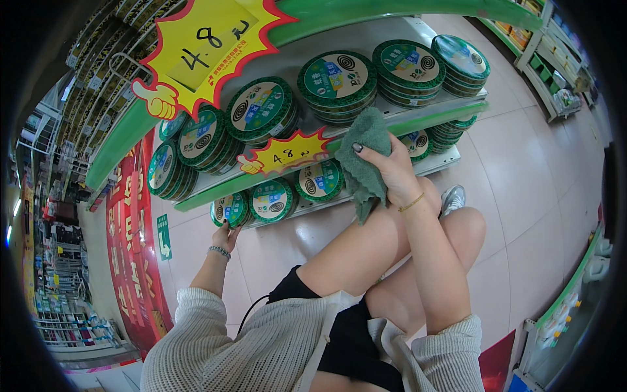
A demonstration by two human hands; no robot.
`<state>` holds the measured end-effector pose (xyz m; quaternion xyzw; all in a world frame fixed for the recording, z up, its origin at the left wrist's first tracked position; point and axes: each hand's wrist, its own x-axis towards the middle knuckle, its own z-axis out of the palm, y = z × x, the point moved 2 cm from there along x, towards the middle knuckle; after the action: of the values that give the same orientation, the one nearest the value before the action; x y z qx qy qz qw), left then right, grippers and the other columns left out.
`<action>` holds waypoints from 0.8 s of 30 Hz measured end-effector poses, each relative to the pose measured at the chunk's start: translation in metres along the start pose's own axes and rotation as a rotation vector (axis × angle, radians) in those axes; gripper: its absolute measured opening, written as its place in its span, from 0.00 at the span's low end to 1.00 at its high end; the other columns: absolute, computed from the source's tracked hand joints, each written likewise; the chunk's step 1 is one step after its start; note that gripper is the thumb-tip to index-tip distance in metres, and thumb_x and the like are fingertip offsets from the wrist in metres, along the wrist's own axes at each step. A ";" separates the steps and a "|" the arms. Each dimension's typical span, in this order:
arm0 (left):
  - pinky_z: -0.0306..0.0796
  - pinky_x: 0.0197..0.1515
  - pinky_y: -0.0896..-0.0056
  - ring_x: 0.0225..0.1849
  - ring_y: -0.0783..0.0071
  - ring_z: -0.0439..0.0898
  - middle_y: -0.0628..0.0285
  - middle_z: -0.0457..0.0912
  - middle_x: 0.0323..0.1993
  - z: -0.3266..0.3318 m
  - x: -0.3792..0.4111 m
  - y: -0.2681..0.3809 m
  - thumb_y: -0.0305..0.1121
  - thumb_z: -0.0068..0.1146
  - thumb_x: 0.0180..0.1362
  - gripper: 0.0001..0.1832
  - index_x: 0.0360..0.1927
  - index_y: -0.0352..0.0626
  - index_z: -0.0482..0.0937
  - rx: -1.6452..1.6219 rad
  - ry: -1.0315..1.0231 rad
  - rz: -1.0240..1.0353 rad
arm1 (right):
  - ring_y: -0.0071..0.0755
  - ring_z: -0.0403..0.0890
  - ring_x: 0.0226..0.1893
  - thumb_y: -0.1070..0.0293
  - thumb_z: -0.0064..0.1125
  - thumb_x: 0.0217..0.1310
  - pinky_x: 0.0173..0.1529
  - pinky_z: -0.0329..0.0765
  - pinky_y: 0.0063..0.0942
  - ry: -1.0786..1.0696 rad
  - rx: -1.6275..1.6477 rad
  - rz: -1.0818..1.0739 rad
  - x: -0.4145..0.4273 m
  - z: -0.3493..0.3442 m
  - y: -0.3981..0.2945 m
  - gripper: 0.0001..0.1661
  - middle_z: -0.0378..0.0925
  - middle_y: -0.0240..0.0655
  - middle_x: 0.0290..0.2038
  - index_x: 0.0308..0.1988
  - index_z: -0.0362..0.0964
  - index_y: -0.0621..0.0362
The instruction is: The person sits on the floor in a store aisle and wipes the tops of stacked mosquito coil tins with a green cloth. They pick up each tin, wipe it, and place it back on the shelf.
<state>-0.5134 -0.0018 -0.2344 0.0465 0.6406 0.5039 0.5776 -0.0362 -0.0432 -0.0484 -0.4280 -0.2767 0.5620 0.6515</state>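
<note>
A crumpled green cloth (365, 157) is gripped in my right hand (394, 169), raised in front of the shelf edge with one corner hanging down. My left hand (226, 238) reaches to the lower shelf, its fingers at the near edge of a round green mosquito coil tin (230, 209); whether they grip it or only touch it, I cannot tell. Beside that tin stand another tin (271, 201) and a further one (319, 181). On the shelf above, stacks of the same tins (338, 81) run in a row, their lids showing a dark spiral.
A yellow price sign (289, 153) hangs on the green shelf strip (215, 188), and a larger price sign (205, 49) juts out above. My bent knees (357, 245) are close to the shelf. A red banner with writing (130, 245) lies left, and another shelf (563, 318) stands at right.
</note>
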 end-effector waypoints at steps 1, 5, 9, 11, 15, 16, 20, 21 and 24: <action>0.76 0.50 0.60 0.46 0.62 0.74 0.53 0.72 0.44 -0.007 0.006 -0.001 0.27 0.42 0.64 0.11 0.47 0.33 0.66 0.067 0.029 0.021 | 0.29 0.78 0.39 0.75 0.63 0.49 0.44 0.75 0.25 0.005 -0.007 -0.001 0.000 0.001 0.000 0.25 0.77 0.38 0.40 0.48 0.66 0.68; 0.77 0.42 0.67 0.43 0.65 0.74 0.57 0.72 0.44 -0.021 0.019 0.002 0.25 0.45 0.62 0.09 0.45 0.36 0.69 0.445 0.030 0.122 | 0.29 0.78 0.39 0.75 0.63 0.49 0.44 0.75 0.25 0.055 -0.008 -0.034 0.002 -0.005 -0.010 0.23 0.77 0.39 0.41 0.47 0.67 0.67; 0.72 0.39 0.72 0.40 0.72 0.73 0.60 0.72 0.46 0.032 -0.027 -0.006 0.28 0.52 0.55 0.19 0.52 0.42 0.69 0.513 0.281 0.164 | 0.30 0.78 0.39 0.77 0.62 0.49 0.44 0.76 0.27 0.239 0.054 -0.202 -0.006 -0.035 -0.053 0.21 0.78 0.39 0.39 0.46 0.69 0.67; 0.69 0.40 0.74 0.41 0.73 0.71 0.60 0.72 0.46 0.067 -0.055 -0.020 0.28 0.53 0.53 0.22 0.54 0.43 0.67 0.468 -0.067 0.461 | 0.31 0.79 0.38 0.78 0.61 0.49 0.43 0.77 0.29 0.272 0.114 -0.304 -0.005 -0.060 -0.067 0.20 0.77 0.39 0.40 0.45 0.69 0.67; 0.68 0.39 0.75 0.42 0.74 0.71 0.58 0.68 0.50 0.149 -0.103 -0.049 0.25 0.53 0.53 0.20 0.50 0.38 0.66 0.656 -0.369 0.621 | 0.37 0.79 0.40 0.73 0.57 0.55 0.46 0.78 0.33 0.355 0.257 -0.251 -0.001 -0.117 -0.068 0.17 0.77 0.43 0.41 0.46 0.68 0.66; 0.68 0.39 0.76 0.42 0.74 0.71 0.58 0.69 0.48 0.173 -0.117 -0.058 0.24 0.53 0.53 0.20 0.50 0.38 0.67 0.682 -0.435 0.636 | 0.38 0.79 0.40 0.71 0.55 0.56 0.46 0.77 0.33 0.328 0.306 -0.264 -0.009 -0.121 -0.072 0.16 0.77 0.42 0.41 0.45 0.69 0.65; 0.68 0.38 0.78 0.41 0.76 0.72 0.61 0.72 0.43 0.261 -0.149 -0.095 0.24 0.54 0.53 0.19 0.50 0.37 0.69 0.685 -0.671 0.531 | 0.41 0.79 0.40 0.68 0.52 0.58 0.47 0.76 0.35 0.219 0.501 -0.291 -0.006 -0.149 -0.079 0.16 0.78 0.43 0.41 0.46 0.70 0.62; 0.68 0.37 0.78 0.40 0.76 0.72 0.62 0.73 0.42 0.274 -0.156 -0.105 0.24 0.54 0.52 0.19 0.49 0.37 0.69 0.700 -0.695 0.482 | 0.42 0.79 0.40 0.67 0.52 0.58 0.48 0.76 0.36 0.225 0.524 -0.315 -0.008 -0.153 -0.080 0.16 0.78 0.43 0.41 0.46 0.70 0.62; 0.67 0.35 0.80 0.37 0.78 0.72 0.65 0.73 0.40 0.301 -0.166 -0.131 0.25 0.54 0.52 0.15 0.45 0.39 0.71 0.790 -0.745 0.322 | 0.42 0.78 0.43 0.65 0.52 0.58 0.51 0.74 0.36 0.224 0.627 -0.334 -0.009 -0.160 -0.074 0.18 0.77 0.43 0.42 0.47 0.69 0.62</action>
<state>-0.1531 0.0057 -0.1583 0.5309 0.5183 0.2569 0.6192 0.1335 -0.0913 -0.0599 -0.2154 -0.0841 0.4552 0.8598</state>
